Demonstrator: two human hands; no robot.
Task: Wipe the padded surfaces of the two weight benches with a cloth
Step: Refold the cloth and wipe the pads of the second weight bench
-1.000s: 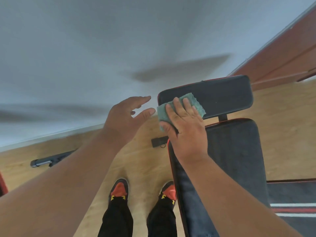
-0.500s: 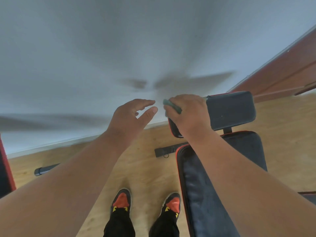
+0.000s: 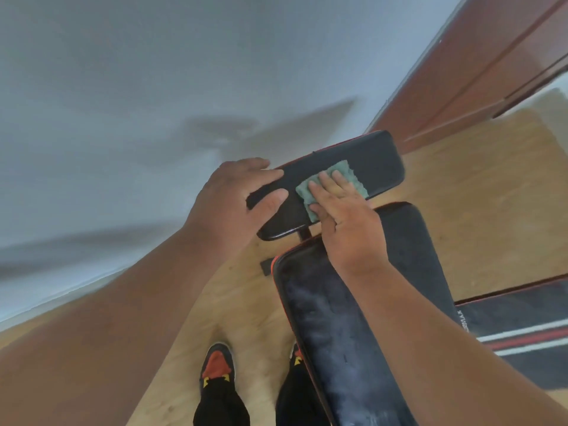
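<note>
A black weight bench with red piping stands in front of me. Its long pad (image 3: pixel 322 318) shows pale smears. Beyond it is a small end pad (image 3: pixel 379 161). My right hand (image 3: pixel 347 222) presses a green cloth (image 3: pixel 349 173) flat on the middle of the small pad, fingers straight. My left hand (image 3: pixel 227 198) grips the left end of the same pad, fingers over the top and thumb on the near face.
A grey-white wall rises just behind the bench, and a brown wooden panel (image 3: pixel 491 56) stands at the right. A dark mat with red and white stripes (image 3: pixel 522 333) lies right of the bench. My shoes (image 3: pixel 216 364) stand on the wooden floor beside the bench.
My left hand came down from the air and took hold of the small pad's left end. My right hand moved the cloth from that end onto the pad's middle.
</note>
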